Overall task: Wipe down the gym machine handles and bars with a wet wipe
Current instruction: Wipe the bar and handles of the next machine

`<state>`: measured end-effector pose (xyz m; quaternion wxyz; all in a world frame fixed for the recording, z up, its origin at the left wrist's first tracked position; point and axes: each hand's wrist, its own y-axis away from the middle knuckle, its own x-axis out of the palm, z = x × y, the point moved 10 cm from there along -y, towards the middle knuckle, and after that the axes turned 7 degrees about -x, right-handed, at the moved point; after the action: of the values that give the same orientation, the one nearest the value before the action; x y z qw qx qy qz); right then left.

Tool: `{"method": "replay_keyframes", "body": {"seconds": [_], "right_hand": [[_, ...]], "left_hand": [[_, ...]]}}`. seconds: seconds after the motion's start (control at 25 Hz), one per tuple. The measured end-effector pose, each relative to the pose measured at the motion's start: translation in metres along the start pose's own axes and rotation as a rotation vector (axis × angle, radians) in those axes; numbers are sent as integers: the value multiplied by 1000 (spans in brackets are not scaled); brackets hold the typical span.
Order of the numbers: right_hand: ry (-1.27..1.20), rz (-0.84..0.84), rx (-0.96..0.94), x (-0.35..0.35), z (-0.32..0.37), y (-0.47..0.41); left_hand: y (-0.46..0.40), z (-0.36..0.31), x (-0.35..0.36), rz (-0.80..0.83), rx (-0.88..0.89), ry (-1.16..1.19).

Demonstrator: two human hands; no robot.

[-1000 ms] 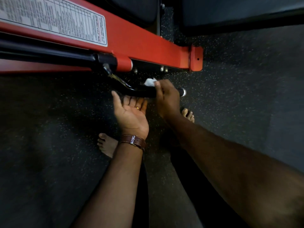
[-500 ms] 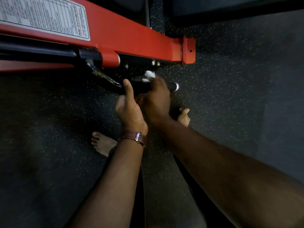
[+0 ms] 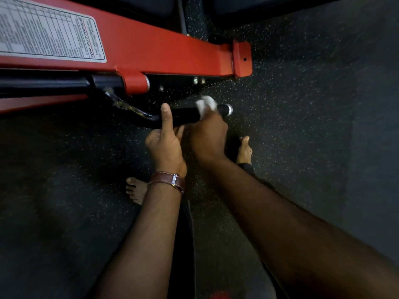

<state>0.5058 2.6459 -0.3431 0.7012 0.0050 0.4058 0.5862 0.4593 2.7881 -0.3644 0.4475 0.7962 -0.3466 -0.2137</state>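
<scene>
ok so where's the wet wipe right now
In the head view the wet wipe is bunched on the black handle near its chrome end, held by the right hand, below the red frame.

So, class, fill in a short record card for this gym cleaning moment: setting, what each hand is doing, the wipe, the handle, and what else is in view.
setting: dark speckled floor beside a red machine frame
left hand: left hand grips the black handle, thumb laid over the top
right hand: right hand holds the white wipe against the handle near its metal end cap
frame label: white printed sticker, text too small to read
wrist: brown leather strap on the left wrist
feet: bare, on the floor
</scene>
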Motion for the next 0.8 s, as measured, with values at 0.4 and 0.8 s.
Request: {"method": "replay_keyframes", "body": {"seconds": [0.4,0.8], "right_hand": [[-1139,-68,1012,51,-51,31],[-225,-113,256,-5,-16,14]], "left_hand": [[-4,-17,-13,-75,106,-115],[-19,12,7,31,-131,31]]}}
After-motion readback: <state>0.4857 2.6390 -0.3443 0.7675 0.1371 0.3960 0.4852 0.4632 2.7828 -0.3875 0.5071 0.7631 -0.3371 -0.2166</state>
